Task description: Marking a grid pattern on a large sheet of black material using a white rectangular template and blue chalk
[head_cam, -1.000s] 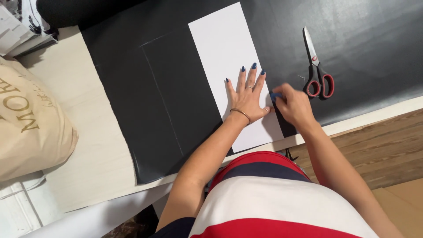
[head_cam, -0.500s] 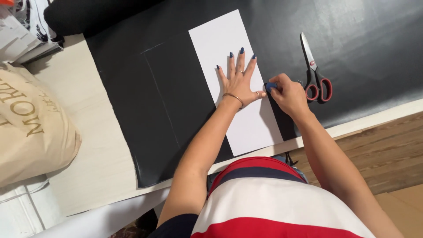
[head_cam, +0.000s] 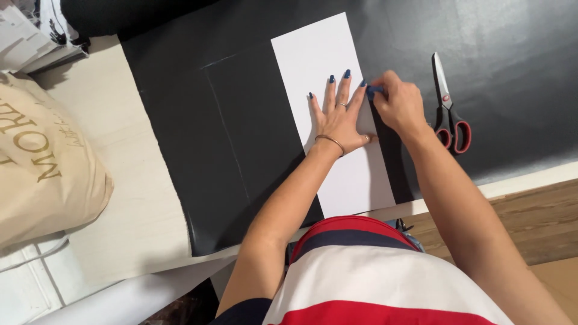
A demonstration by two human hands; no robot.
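Observation:
A long white paper sheet (head_cam: 325, 66) lies on a black sheet of material (head_cam: 241, 108) spread over the table. My left hand (head_cam: 340, 114) presses flat on the white sheet, fingers spread. My right hand (head_cam: 400, 105) is closed on a small blue marking tool (head_cam: 374, 90) whose tip sits at the white sheet's right edge, just beside my left fingertips. Faint drawn lines (head_cam: 226, 120) show on the black material to the left of the white sheet.
Red-handled scissors (head_cam: 448, 105) lie on the black material right of my right hand. A beige cloth bag (head_cam: 42, 162) sits at the left on the pale table (head_cam: 120, 180). A dark roll (head_cam: 120, 12) and papers (head_cam: 30, 30) are at the top left.
Both hands have slid away from me along the white sheet's right edge, the right hand carrying the blue tool with it. The camera view has shifted slightly.

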